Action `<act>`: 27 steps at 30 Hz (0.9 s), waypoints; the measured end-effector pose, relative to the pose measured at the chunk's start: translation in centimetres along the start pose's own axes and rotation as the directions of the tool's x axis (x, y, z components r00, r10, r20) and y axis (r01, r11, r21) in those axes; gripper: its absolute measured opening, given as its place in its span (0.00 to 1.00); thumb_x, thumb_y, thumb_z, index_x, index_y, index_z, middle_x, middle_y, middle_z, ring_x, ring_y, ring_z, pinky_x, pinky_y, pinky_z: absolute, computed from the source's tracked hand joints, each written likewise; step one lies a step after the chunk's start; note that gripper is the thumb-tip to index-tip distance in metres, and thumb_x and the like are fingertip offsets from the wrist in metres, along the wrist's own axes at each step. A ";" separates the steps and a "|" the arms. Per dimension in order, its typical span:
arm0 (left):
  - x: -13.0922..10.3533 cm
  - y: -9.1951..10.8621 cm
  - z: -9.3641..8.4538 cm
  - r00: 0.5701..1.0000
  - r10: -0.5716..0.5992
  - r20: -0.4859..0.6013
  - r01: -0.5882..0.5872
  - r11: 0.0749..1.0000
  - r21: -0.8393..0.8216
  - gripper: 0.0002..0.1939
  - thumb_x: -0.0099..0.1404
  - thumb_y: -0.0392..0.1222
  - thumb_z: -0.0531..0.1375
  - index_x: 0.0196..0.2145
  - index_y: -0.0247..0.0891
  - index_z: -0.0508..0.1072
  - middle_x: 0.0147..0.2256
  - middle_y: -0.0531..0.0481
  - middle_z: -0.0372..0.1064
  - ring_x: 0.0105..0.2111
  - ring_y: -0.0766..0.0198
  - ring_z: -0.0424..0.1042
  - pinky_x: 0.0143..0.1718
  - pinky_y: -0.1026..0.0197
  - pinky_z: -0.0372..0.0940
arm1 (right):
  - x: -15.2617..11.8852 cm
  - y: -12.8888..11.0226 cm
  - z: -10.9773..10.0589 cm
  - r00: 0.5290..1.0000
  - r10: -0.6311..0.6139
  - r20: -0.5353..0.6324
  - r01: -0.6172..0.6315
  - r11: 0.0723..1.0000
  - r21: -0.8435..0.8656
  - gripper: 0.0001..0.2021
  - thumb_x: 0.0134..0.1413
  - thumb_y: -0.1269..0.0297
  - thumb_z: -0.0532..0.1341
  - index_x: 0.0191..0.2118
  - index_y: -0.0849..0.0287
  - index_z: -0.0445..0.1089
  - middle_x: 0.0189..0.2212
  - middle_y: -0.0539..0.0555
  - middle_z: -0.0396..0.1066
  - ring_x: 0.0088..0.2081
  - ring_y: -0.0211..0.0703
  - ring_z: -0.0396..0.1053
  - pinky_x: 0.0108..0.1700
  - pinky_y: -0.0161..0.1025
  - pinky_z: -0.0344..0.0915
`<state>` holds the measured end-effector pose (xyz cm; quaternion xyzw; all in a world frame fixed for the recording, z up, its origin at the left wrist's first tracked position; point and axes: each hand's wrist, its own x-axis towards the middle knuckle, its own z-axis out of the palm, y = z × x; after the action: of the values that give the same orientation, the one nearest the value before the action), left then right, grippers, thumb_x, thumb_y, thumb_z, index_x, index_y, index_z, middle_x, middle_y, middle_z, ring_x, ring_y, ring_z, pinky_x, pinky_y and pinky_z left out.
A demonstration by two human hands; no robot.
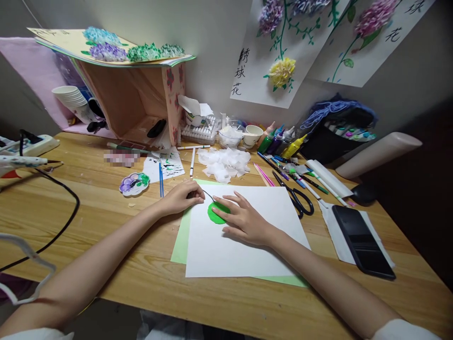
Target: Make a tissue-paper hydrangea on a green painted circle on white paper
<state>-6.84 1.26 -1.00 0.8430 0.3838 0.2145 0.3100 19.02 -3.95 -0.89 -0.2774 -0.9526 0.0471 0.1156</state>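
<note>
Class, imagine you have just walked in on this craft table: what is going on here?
A person's left hand holds a thin, dark strand that reaches a bright green, round, flat piece. The right hand spreads its fingers over that piece on a plain white paper sheet, which overlaps pale green paper. Crumpled white tissue lies beyond, with black-handled scissors by the sheet's right side.

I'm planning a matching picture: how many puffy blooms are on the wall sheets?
4 in view: purple, blue-violet and yellow on the left sheet, pink on the right sheet. The picture's top edge may hide more.
</note>
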 end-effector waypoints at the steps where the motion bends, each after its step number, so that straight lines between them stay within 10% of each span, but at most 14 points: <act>1: 0.0 0.0 0.0 1.000 0.002 -0.001 -0.002 1.000 -0.001 0.11 0.61 0.48 0.57 0.33 0.37 0.72 0.30 0.50 0.66 0.33 0.63 0.64 0.35 0.61 0.58 | 0.0 -0.1 0.0 1.000 -0.001 0.010 0.001 1.000 0.007 0.25 0.59 0.52 0.52 0.61 0.52 0.55 0.63 0.56 0.51 0.62 0.53 0.48 0.62 0.60 0.45; 21: -0.1 0.4 0.2 1.000 -0.012 -0.019 0.012 1.000 -0.001 0.11 0.62 0.48 0.57 0.34 0.37 0.72 0.31 0.50 0.66 0.33 0.63 0.64 0.35 0.62 0.59 | -0.1 -0.4 -0.1 0.999 -0.037 -0.005 0.037 0.999 0.016 0.26 0.59 0.51 0.52 0.61 0.54 0.55 0.63 0.56 0.52 0.63 0.53 0.47 0.62 0.60 0.45; 27: -0.7 4.2 1.5 0.991 0.051 -0.121 -0.038 0.993 0.109 0.18 0.66 0.48 0.51 0.50 0.38 0.65 0.49 0.43 0.65 0.51 0.58 0.61 0.52 0.55 0.56 | -0.9 0.0 -0.2 0.884 0.221 -0.412 -0.141 0.966 0.215 0.19 0.63 0.65 0.45 0.50 0.54 0.70 0.50 0.55 0.69 0.49 0.48 0.62 0.50 0.51 0.62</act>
<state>-4.24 -1.95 0.72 0.8516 0.3943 0.2526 0.2354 19.85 -4.45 -0.89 -0.3573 -0.8648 0.0802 0.3436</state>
